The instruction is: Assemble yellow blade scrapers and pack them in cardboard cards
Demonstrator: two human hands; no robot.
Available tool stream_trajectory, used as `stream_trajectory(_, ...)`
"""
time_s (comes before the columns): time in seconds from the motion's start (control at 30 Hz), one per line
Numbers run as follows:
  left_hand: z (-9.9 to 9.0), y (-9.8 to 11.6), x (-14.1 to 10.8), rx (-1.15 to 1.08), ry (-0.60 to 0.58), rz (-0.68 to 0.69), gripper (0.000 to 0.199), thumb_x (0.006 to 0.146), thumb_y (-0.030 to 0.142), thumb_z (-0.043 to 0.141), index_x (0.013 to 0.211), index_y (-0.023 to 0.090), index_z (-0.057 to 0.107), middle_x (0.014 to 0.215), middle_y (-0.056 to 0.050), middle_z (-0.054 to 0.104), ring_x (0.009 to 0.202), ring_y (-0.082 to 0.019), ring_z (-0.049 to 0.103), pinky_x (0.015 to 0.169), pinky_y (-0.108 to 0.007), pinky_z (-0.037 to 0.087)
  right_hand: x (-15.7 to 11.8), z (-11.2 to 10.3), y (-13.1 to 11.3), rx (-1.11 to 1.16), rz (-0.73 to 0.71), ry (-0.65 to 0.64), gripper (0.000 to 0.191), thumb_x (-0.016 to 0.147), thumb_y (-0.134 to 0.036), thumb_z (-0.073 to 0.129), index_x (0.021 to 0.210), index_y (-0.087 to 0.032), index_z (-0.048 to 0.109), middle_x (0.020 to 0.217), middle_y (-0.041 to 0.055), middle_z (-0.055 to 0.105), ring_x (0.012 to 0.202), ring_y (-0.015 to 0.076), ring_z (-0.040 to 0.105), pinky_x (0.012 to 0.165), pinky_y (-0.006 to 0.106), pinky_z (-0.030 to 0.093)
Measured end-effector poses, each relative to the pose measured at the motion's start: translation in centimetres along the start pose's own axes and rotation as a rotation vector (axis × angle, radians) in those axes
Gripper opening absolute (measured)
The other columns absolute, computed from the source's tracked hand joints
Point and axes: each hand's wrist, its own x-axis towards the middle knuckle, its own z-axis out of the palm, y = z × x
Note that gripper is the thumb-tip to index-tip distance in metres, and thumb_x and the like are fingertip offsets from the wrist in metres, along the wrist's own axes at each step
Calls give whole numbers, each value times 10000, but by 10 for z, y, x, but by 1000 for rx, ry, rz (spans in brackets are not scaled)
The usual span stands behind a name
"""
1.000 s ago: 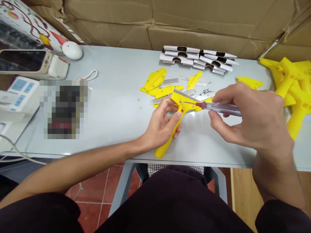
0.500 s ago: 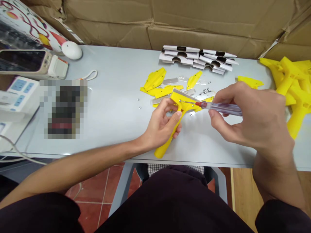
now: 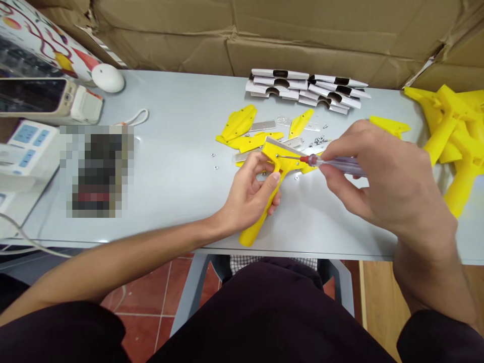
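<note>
The left hand [image 3: 251, 194] grips the yellow scraper [image 3: 252, 231] by its neck, just below the head. The scraper is held slantwise over the front part of the desk [image 3: 170, 131], its handle pointing down toward the near edge. The right hand [image 3: 397, 176] has the clear-handled screwdriver [image 3: 342, 164] pinched between thumb and fingers, its thin shaft lying across the scraper head and its tip at a screw there.

Compared with half a second ago, the scraper and left hand look almost the same, and the tip is at the same screw. It's the right hand that has altered: the fingers have rolled further over the screwdriver handle, and less of its back end shows.

Beyond the scraper head, and partly hidden by it, lie yellow cover pieces [image 3: 240, 122], metal blades [image 3: 262, 126] and a small heap of screws [image 3: 320, 141]. A couple of nuts [image 3: 216, 167] sit apart, left of these. The right hand blocks the view of the desk beneath it; past it is a pile of yellow handles [image 3: 449, 108].

Flat white cartons [image 3: 264, 80] are stacked near the cardboard [image 3: 170, 30] at the back, their cut-outs dark, so I can't tell what's inside. A phone-like device [image 3: 32, 96] and a white rounded object [image 3: 108, 77] are at the far left.
</note>
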Motion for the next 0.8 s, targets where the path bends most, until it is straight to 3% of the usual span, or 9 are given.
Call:
stream_trajectory(0.1, 0, 0, 0, 4, -2, -3, 194, 1067, 306, 627, 1063, 248, 442, 1158, -25, 576, 506, -29, 626, 369, -176, 519, 1, -1, 3, 19, -17, 47, 85, 1042, -222, 623, 1116, -262, 636, 1077, 40, 769, 819, 186, 725, 624, 303, 447)
stream_trajectory(0.17, -1, 0, -1, 7, -4, -3, 196, 1066, 304, 628, 1056, 246, 441, 1175, -33, 583, 505, -27, 623, 371, -178, 522, 2, 0, 6, -9, -63, 118, 22, 1036, -255, 658, 1042, -237, 645, 962, 16, 771, 715, 154, 689, 586, 290, 417)
stream_trajectory(0.27, -1, 0, -1, 2, -4, 3, 189, 1063, 295, 630, 1056, 242, 449, 1192, -39, 586, 500, -22, 619, 366, -180, 524, 3, 4, 9, -91, -125, 194, 190, 1021, -367, 722, 939, -216, 642, 715, -49, 708, 561, 120, 595, 533, 299, 343)
stream_trajectory(0.37, 0, 0, -1, -9, -4, 4, 195, 1056, 292, 641, 1059, 239, 454, 1189, -32, 572, 509, -23, 630, 367, -173, 529, 3, 7, 9, -132, -127, 196, 251, 1047, -427, 686, 920, -216, 640, 634, -70, 659, 514, 115, 549, 532, 316, 306)
stream_trajectory(0.5, 0, 0, -1, -21, -10, 2, 193, 1060, 297, 638, 1070, 236, 456, 1169, -17, 544, 511, -21, 634, 370, -166, 524, 0, 8, 9, -102, -97, 152, 185, 1087, -367, 550, 1027, -222, 648, 768, -27, 713, 605, 148, 623, 563, 318, 335)
stream_trajectory(0.67, 1, 1, 0, -24, -15, -6, 176, 1061, 284, 626, 1073, 232, 458, 1176, -18, 534, 508, -15, 623, 370, -169, 515, 0, 4, 11, -76, -125, 169, 17, 1028, -254, 644, 1019, -247, 657, 863, -8, 701, 662, 158, 639, 551, 309, 389)
stream_trajectory(0.8, 1, 1, 0, -15, -14, -6, 179, 1062, 286, 630, 1069, 230, 460, 1168, -23, 541, 514, -23, 627, 364, -176, 512, -1, 4, 11, 31, -140, 171, 183, 998, -164, 667, 1128, -292, 667, 1045, 20, 712, 803, 182, 680, 640, 308, 490)
